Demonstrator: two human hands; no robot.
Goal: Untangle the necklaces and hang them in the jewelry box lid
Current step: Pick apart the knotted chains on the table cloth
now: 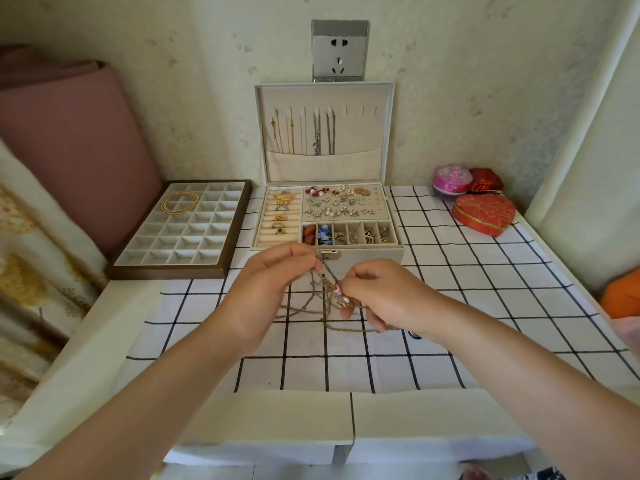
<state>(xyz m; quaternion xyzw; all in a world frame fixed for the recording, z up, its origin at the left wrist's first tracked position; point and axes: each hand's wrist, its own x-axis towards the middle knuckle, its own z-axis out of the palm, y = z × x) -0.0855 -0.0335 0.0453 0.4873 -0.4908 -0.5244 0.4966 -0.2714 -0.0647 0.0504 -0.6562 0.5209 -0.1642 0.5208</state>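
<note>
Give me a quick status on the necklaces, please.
Left hand, right hand both pinching tangled necklaces. Several chains hung in jewelry box lid; right hooks free. Nothing in the way.

**A:** what else is lying around there?

**B:** lol, plenty. Black-and-white grid cloth (450,271) under it all. Brown-framed compartment tray (180,233) at my 10 o'clock, with a pink cushion (76,150) just past it. Wall socket (339,50) at 12. At 2, a red heart box (483,213), a pink round box (452,181) and a small red box (486,181) beside it.

**A:** and at 3?

**B:** some orange thing (621,296), cut off by the edge, can't tell.
</note>
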